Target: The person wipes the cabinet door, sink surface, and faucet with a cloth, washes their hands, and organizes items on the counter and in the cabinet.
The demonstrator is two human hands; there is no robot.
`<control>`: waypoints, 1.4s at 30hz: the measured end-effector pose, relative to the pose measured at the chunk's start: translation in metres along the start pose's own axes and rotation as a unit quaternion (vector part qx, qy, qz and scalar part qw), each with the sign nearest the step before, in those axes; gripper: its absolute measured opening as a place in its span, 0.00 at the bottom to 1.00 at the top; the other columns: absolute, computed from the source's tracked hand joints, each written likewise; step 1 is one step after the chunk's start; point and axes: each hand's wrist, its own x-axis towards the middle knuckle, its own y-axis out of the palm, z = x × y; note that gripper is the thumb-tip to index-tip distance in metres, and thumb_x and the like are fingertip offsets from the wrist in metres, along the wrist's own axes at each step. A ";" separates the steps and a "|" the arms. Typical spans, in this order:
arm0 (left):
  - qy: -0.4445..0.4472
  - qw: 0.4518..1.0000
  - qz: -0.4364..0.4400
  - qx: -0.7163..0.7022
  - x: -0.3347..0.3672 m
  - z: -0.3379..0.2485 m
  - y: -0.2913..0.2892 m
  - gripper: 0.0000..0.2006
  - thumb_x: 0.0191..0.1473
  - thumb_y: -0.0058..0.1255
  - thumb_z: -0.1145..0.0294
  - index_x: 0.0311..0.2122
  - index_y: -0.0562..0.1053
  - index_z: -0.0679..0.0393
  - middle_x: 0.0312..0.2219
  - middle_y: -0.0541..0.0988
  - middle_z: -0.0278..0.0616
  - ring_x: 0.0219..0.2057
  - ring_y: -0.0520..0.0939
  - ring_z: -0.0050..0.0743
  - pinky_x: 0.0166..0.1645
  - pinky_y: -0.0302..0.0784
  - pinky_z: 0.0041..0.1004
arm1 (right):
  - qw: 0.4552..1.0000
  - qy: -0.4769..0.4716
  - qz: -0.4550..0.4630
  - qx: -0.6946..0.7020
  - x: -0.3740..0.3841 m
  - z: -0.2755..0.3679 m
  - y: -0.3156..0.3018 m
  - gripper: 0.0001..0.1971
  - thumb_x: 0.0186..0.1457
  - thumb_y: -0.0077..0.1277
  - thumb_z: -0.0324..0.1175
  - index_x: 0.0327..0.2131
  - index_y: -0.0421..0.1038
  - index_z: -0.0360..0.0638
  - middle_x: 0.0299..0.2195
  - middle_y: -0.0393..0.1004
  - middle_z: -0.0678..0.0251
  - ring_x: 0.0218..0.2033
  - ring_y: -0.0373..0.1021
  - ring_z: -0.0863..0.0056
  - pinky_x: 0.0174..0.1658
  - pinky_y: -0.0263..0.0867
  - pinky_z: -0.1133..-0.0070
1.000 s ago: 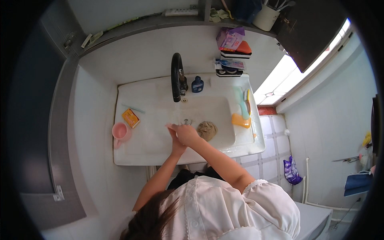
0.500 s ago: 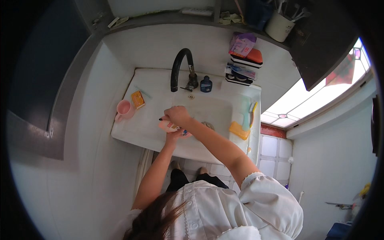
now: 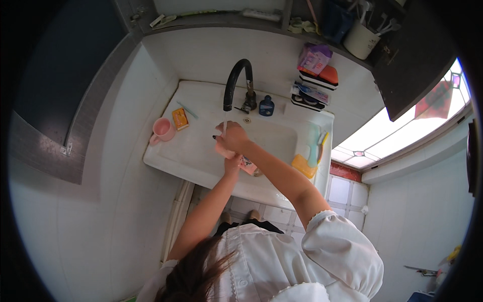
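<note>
Over the basin of the white sink [image 3: 191,161], my left hand [image 3: 232,164] is closed round a pink printed bottle [image 3: 247,164]. My right hand [image 3: 233,135] is closed over the bottle's upper end, its fingers largely hidden from above. A small black tip shows beside the right fingers; I cannot tell what it belongs to. The black curved faucet [image 3: 235,75] stands behind my hands, and a thin stream of water [image 3: 225,119] falls from its spout onto the right hand.
A pink mug [image 3: 163,130], an orange box [image 3: 180,119] and a pale blue toothbrush [image 3: 188,109] lie on the left ledge. A dark blue bottle [image 3: 266,106] stands by the faucet. Brushes and a yellow sponge [image 3: 304,166] rest at right. An open cabinet door [image 3: 417,70] hangs upper right.
Water now runs visibly from the spout. Both hands and the pink bottle have shifted slightly right, and the bottle has turned, its lower end swinging right. The view has shifted a little.
</note>
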 end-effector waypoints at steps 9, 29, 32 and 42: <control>-0.089 0.989 -0.072 -0.092 -0.017 -0.053 0.087 0.13 0.42 0.48 0.70 0.36 0.65 0.58 0.26 0.69 0.33 0.27 0.72 0.22 0.27 0.69 0.24 | 0.937 0.108 0.108 0.314 0.005 -0.225 0.035 0.12 0.39 0.46 0.26 0.32 0.63 0.37 0.30 0.65 0.61 0.37 0.61 0.66 0.41 0.57 0.76; 0.092 0.990 0.021 -0.106 -0.015 -0.114 -0.021 0.12 0.42 0.48 0.72 0.34 0.66 0.61 0.28 0.71 0.36 0.27 0.72 0.21 0.29 0.68 0.21 | 0.858 0.207 0.118 0.455 -0.046 -0.017 0.001 0.12 0.44 0.46 0.35 0.31 0.67 0.37 0.21 0.68 0.70 0.21 0.61 0.85 0.24 0.59 0.84; 0.079 0.992 0.086 0.037 -0.018 -0.108 -0.041 0.12 0.42 0.48 0.73 0.35 0.65 0.62 0.28 0.71 0.36 0.27 0.72 0.20 0.30 0.68 0.21 | 0.881 0.222 0.091 0.408 -0.049 -0.032 0.015 0.11 0.44 0.46 0.35 0.29 0.67 0.36 0.18 0.68 0.69 0.19 0.61 0.85 0.23 0.59 0.83; 0.130 0.955 0.098 0.246 -0.019 -0.125 -0.039 0.15 0.38 0.48 0.80 0.36 0.66 0.63 0.31 0.72 0.37 0.31 0.71 0.22 0.35 0.67 0.22 | 0.946 0.129 0.094 0.281 -0.038 -0.018 -0.015 0.12 0.40 0.48 0.35 0.30 0.68 0.37 0.18 0.68 0.59 0.18 0.64 0.74 0.24 0.60 0.78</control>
